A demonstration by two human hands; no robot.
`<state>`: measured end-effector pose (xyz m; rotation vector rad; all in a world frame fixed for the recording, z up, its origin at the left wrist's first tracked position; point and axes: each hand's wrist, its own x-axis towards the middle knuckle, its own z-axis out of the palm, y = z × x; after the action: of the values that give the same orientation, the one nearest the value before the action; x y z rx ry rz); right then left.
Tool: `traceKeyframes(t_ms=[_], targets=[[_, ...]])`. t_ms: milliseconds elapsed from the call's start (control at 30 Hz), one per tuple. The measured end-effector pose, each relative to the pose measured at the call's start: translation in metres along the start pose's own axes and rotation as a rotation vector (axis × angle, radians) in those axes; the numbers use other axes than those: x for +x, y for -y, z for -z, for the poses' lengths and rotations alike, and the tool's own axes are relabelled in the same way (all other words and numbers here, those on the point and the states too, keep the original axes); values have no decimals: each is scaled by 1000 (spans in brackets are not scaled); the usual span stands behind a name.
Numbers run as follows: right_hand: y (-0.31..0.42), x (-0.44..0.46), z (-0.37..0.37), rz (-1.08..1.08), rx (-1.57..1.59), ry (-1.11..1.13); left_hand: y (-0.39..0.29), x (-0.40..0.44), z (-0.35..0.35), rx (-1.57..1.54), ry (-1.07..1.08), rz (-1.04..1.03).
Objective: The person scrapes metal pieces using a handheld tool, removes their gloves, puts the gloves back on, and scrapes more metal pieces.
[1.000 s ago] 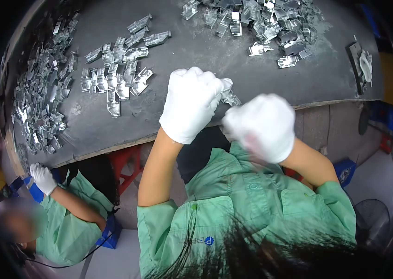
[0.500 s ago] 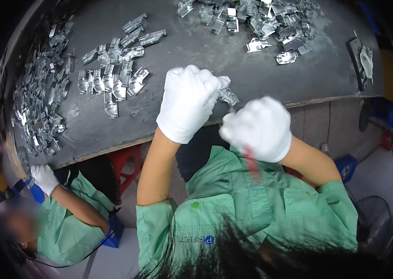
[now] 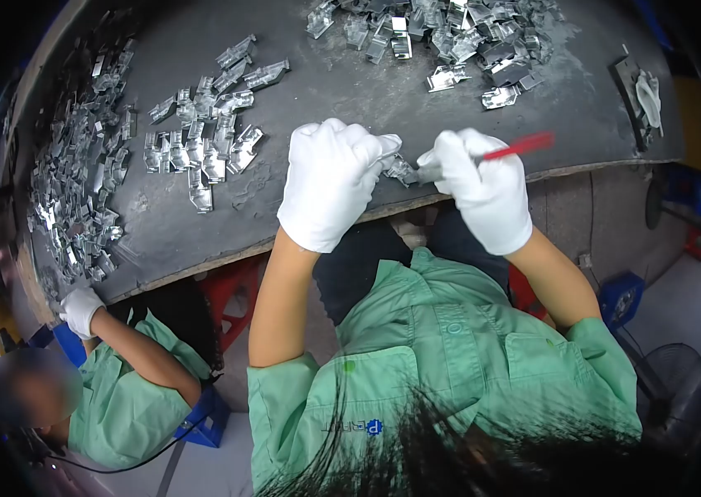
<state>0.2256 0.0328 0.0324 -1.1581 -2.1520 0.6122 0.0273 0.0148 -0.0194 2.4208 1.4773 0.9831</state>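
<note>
Silvery bent-metal bracket (image 3: 403,171) sits mid-frame, just above the worktop's near edge, between the two hands. Left hand (image 3: 328,184), white glove, back up: fingers curled, thumb and forefinger pinching the bracket's left end. Right hand (image 3: 485,189), also gloved: fist closed round a red-handled tool (image 3: 524,147), handle sticking out toward the right of the frame. Tool's greyish tip is at or just beside the bracket's right end; contact can't be confirmed, tool type not readable.

Dark grey worktop (image 3: 350,91) spans the upper half. On it: loose cluster of similar brackets (image 3: 195,147) left of centre, some overlapping; dense pile (image 3: 77,190) along the left side; heap (image 3: 500,62) at top, right of centre, cut off by the frame edge. Far right: a dark flat bar (image 3: 627,91) with a crumpled white cloth-like item (image 3: 648,99) beside it.

Lower left: co-worker in green shirt (image 3: 123,398), one gloved hand (image 3: 81,311) at the worktop edge, fingers bent, grip can't be told. Lower right: fan (image 3: 672,377), partly in shadow.
</note>
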Motion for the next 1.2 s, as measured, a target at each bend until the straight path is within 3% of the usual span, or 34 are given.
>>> traceKeyframes(t_ms=[33, 133, 233, 333, 467, 500, 533, 600, 700, 733, 800, 833, 933, 1033, 1067, 1100, 1167, 1200], targets=[[-2, 2, 0, 324, -311, -15, 0, 0, 0, 8, 2, -1], [21, -5, -11, 440, -378, -17, 0, 2, 5, 1, 26, -10], [32, 0, -22, 471, -590, -79, 3, 1, 3, -62, -12, -28], [45, 5, -16, 447, -795, 95, -2, 3, 8, -19, -5, -28], [35, 15, 6, 344, -679, 236, 3, 0, 0, -1, -21, -37], [28, 17, 13, 362, -491, 111, 3, -1, -1, -7, -21, -30], [21, 15, 17, 213, -272, 77, 3, -2, -3, -13, -19, -27], [22, 11, 19, -427, 446, 3, 4, -1, -4, -10, -16, -16], [7, 6, 7, -278, 495, 31, 1, -1, -1, 12, -2, 8], [10, 5, 6, -319, 451, 80, 1, -1, 0, 19, 8, 13], [0, 7, 3, 199, -58, 74, 0, 0, 0, 23, 23, 21], [-2, 8, 2, 337, -214, 56, 0, 0, 1, 21, 29, 24], [1, 6, -5, 366, -180, 29, -2, 2, 4, 54, 54, 26], [-2, 3, -2, -459, 703, 25, -4, -1, 9, 41, 18, 35], [-11, 2, 11, -507, 776, 8, -4, -1, 14, 30, -11, 39], [-12, 3, 18, -559, 854, -181, -4, -1, 27, 74, -69, 115], [-35, -6, 28, -546, 766, -393, -2, 8, 52, 345, -168, 388], [-47, -11, 32, -571, 757, -444, 6, 8, 55, 585, -317, 294]])
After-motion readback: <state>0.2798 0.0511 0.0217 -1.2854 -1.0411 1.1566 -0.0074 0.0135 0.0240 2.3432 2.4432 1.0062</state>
